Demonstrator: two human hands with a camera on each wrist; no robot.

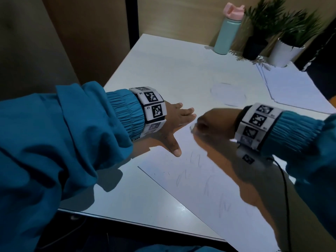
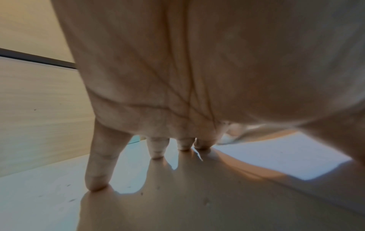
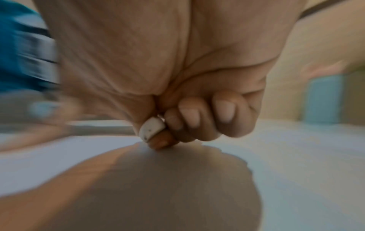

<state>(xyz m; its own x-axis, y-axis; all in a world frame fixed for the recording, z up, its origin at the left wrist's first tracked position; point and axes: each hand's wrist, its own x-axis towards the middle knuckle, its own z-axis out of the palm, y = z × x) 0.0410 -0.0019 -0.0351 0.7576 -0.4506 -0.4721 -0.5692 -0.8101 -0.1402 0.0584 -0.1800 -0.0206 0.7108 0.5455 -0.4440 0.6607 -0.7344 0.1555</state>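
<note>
A white sheet of paper (image 1: 200,182) with faint pencil strokes lies on the white table (image 1: 138,197). My left hand (image 1: 174,122) lies flat with straight, spread fingers, its fingertips (image 2: 96,184) pressing on the table and the paper's far corner. My right hand (image 1: 209,122) is curled into a fist and pinches a small white eraser (image 3: 151,129) between thumb and fingers, with the eraser's tip down against the paper just right of the left fingers. In the head view only a white bit of the eraser (image 1: 192,127) shows.
A mint bottle with a pink lid (image 1: 228,31) and two potted plants (image 1: 283,39) stand at the table's far edge by the wooden wall. A stack of white sheets (image 1: 294,88) lies at the far right. A black cable (image 1: 285,197) hangs from my right wrist.
</note>
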